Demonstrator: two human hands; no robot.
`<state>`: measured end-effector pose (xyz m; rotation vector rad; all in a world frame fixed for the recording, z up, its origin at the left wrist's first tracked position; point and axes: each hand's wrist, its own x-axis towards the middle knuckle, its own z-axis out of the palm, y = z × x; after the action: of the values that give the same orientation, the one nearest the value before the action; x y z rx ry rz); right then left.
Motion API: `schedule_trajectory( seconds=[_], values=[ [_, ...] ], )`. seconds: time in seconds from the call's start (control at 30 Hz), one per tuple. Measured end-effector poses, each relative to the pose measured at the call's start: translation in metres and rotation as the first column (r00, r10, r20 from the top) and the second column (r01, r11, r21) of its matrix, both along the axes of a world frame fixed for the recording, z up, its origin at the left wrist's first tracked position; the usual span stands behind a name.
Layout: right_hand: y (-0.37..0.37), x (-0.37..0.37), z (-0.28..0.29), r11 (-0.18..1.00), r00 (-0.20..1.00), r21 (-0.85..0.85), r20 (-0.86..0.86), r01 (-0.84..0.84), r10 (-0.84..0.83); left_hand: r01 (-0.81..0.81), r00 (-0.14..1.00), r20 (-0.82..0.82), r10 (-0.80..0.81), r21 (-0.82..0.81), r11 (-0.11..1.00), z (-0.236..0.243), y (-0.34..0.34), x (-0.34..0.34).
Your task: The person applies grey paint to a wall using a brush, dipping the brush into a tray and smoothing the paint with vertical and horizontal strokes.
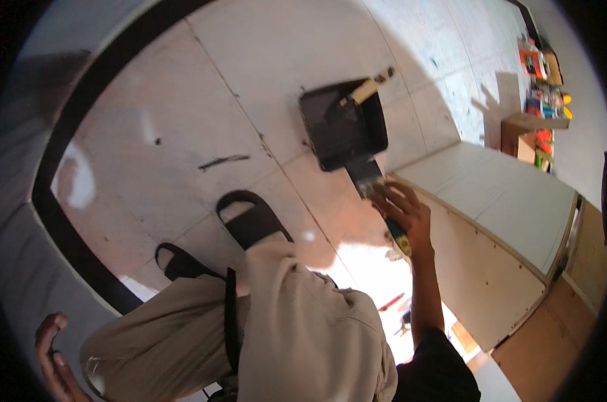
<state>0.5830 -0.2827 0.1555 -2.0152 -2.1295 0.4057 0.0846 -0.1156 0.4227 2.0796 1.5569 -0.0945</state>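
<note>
My right hand (405, 213) grips a wide paintbrush with a green and yellow handle (398, 237). The brush's dark bristles (363, 172) are at the near edge of a black tray (327, 149); whether they touch it I cannot tell. Dark, shiny material coats the tray's inside. Across its far right corner lies a second tool with a pale handle (365, 92), its dark end down in the tray. My left hand (54, 358) hangs beside my left knee, fingers loosely bent and apart, holding nothing.
Pale floor tiles (183, 120) carry dark smears. A black band (82, 110) runs along the wall's foot at left. A white-topped wooden cabinet (497, 194) stands close to my right arm. Bottles, cans and a cardboard box (517, 137) sit far right. Dark sandals (252, 221) are on my feet.
</note>
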Motion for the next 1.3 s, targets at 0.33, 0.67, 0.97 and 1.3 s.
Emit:
schedule_trajectory(
  seconds=[0.33,0.67,0.97,1.3],
  values=[
    [0.047,-0.031,0.008,0.738,0.101,-0.283,-0.898,0.612,-0.428,0.099,0.953,0.299,-0.058,-0.127,0.987,-0.030,0.004,-0.009],
    [0.309,-0.183,0.259,0.902,-0.285,0.253,-0.888,0.350,0.360,0.205,0.965,0.233,-0.120,-0.386,0.900,-0.159,0.085,-0.052],
    [0.364,-0.261,0.592,0.132,0.744,0.972,-0.234,0.195,0.626,-0.061,0.696,0.687,0.207,-0.230,0.971,-0.236,0.057,-0.023],
    [0.416,-0.311,0.737,-0.323,0.887,0.854,0.455,-0.408,0.081,0.826,-0.208,0.544,0.813,-0.347,0.444,-0.359,0.049,-0.032]
  ],
)
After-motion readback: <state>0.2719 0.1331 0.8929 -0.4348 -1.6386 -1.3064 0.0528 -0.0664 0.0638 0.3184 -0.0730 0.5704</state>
